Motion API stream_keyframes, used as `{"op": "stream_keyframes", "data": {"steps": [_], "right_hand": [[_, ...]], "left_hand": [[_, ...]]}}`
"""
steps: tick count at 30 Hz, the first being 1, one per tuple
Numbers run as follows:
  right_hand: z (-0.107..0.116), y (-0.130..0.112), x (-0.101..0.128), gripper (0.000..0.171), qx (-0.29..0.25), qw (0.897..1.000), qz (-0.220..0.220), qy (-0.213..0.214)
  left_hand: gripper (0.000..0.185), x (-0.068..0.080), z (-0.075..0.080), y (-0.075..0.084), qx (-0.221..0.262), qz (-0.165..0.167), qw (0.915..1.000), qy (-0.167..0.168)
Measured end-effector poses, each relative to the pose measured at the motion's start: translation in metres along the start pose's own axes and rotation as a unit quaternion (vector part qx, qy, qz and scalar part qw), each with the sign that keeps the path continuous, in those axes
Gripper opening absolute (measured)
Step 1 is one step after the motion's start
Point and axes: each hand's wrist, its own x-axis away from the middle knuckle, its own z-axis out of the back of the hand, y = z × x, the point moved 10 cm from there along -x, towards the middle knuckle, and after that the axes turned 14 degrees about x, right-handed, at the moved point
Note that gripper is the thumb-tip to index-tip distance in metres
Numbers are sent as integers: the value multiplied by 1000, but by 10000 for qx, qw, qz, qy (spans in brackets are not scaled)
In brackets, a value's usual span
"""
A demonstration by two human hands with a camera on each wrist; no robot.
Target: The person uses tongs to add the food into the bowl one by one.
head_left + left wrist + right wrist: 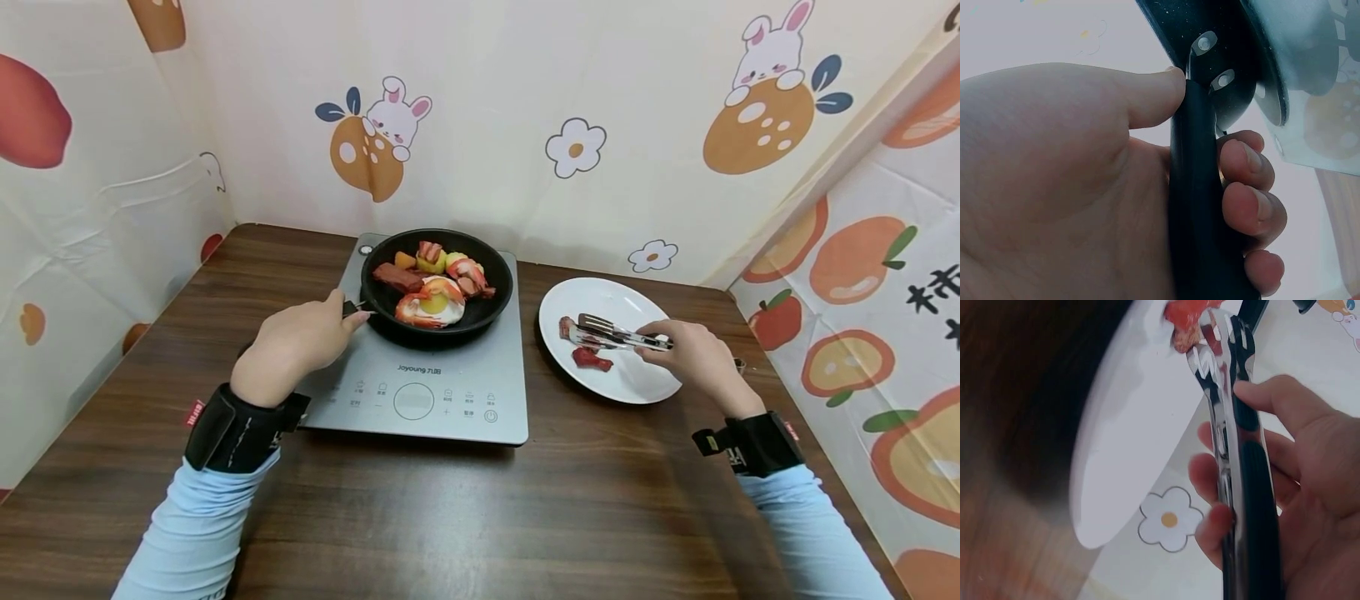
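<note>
A black frying pan (487,307) sits on a grey induction cooker (442,392). It holds a fried egg (432,306), shrimp (467,270), a brown meat slice (397,277) and other food pieces. My left hand (296,340) grips the pan's black handle (1200,206), thumb on top and fingers curled round it. My right hand (693,354) holds metal tongs (611,333) over a white plate (637,383). The tong tips (1216,337) are at a piece of food (567,327) on the plate's left side. A red piece (591,359) lies on the plate just in front of the tongs.
The cooker and plate rest on a dark wooden table (480,517). Cartoon-printed cloth walls (570,125) close in the back, left and right sides. The cooker's control panel (416,400) faces me.
</note>
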Motion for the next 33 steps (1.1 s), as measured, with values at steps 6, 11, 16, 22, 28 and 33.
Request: {"op": "stream_keyframes", "data": {"steps": [6, 11, 16, 22, 28, 33], "right_hand": [[-2, 1, 5, 37, -150, 9995, -242, 146], [-2, 1, 10, 36, -184, 9987, -442, 185], [0, -2, 15, 38, -261, 9979, -558, 187], [5, -7, 21, 38, -368, 9968, -673, 222], [20, -16, 26, 35, -456, 9959, -623, 479], [35, -26, 28, 36, -505, 9945, -566, 721]], "left_hand": [[75, 1, 1, 0, 0, -21, 10000, 23], [74, 2, 1, 0, 31, -5, 10000, 14], [74, 2, 0, 0, 5, -16, 10000, 22], [74, 2, 0, 0, -5, -3, 10000, 5], [75, 1, 1, 0, 12, -18, 10000, 8], [74, 1, 1, 0, 43, -16, 10000, 21]]}}
